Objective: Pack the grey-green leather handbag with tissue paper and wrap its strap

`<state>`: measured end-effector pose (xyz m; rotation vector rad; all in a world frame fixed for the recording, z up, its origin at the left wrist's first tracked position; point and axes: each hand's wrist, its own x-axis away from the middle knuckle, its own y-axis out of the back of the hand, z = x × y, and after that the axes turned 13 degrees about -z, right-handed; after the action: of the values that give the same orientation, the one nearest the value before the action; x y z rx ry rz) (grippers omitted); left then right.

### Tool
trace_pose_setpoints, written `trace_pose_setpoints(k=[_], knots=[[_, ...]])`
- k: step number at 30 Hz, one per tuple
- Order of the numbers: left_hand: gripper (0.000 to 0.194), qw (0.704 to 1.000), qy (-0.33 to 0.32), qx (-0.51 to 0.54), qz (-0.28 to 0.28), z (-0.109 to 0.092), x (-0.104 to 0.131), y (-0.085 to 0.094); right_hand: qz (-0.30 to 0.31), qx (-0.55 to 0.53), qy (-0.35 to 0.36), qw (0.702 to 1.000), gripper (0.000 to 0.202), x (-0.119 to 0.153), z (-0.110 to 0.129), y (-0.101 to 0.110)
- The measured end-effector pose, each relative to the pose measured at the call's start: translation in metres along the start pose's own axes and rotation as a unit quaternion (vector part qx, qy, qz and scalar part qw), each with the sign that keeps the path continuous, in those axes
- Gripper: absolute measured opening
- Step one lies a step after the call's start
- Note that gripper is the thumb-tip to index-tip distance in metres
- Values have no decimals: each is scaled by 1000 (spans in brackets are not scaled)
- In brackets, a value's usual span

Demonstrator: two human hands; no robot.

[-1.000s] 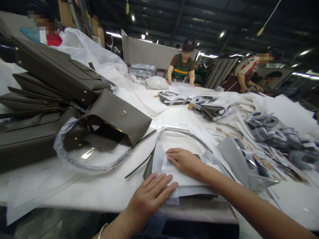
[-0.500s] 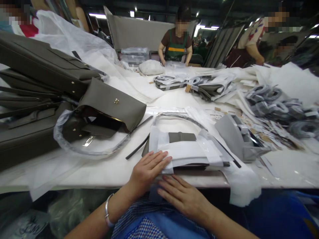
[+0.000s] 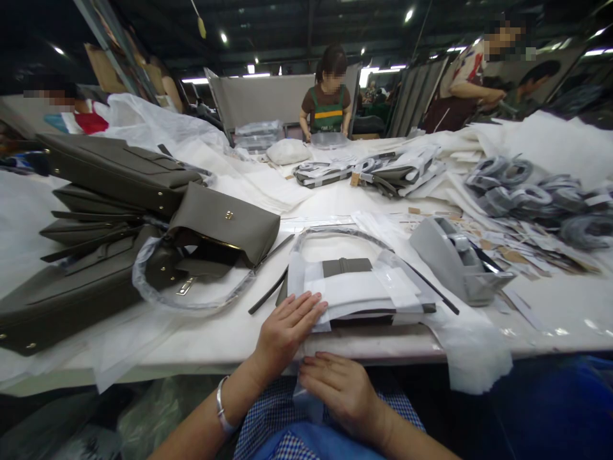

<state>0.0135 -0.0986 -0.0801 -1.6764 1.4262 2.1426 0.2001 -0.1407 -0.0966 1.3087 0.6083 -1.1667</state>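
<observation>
Clearly the left hand (image 3: 287, 329) lies flat, fingers (image 3: 306, 305) together and stretched out, on the near left corner of a folded stack of white wrapping paper (image 3: 364, 295) that covers a flat olive-grey leather piece (image 3: 347, 266); this bundle sits on the white counter (image 3: 225, 332) at about 12 o'clock from the person, close to the near edge. The right hand (image 3: 338, 390) is lower, in front of the counter edge, with the fingers curled on a loose flap of thin translucent sheet (image 3: 306, 402) that hangs down from the bundle; whether they truly pinch it or only press it, I cannot tell. I judge the paper as very light, soft and easy to crease or tear, and rather slippery on the smooth leather, so it is better held by a flat palm on top and by a folded edge, not by a single corner. The leather piece seems stiffer and gives the bundle its shape. At 10 o'clock lie several olive-grey handbags (image 3: 115, 185), one open with its round handle wrapped in plastic (image 3: 148, 287). At 2 o'clock stands a grey tape dispenser (image 3: 454, 262), and further away are heaps of wrapped straps (image 3: 527, 191). Other people work at the far side of this dim, wide workshop.
</observation>
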Motion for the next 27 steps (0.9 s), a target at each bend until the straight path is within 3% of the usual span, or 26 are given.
trace_pose_setpoints(k=[4,8,9,11,13,14,16,19,23,27], knots=[[45,1000,-1,-6,-12,-2,-2,0,3,-8,-22,1000,24,6,9,2],[45,1000,1,-8,-17,-2,-1,0,99,-64,15,993,21,-18,5,27],[45,1000,2,-9,-17,-2,-1,-1,118,-78,18,990,25,-29,0,37],[44,1000,2,-7,-17,-2,1,-1,98,-56,-5,994,37,-54,-21,56],[43,1000,0,-7,-17,-1,1,-1,74,54,-74,993,31,-79,-51,65],[43,1000,-2,-7,-16,-1,0,-1,97,119,-118,981,31,-91,-67,65],[43,1000,-5,-8,-14,-2,-1,0,209,208,-188,937,36,-110,-99,57],[42,1000,-5,-9,-21,-2,-2,0,348,221,-219,885,39,-130,-132,33],[42,1000,-7,-12,-23,-2,-1,-1,401,185,-212,872,36,-142,-147,5],[42,1000,-12,-16,-18,-1,0,-1,413,160,-202,874,34,-144,-144,0]])
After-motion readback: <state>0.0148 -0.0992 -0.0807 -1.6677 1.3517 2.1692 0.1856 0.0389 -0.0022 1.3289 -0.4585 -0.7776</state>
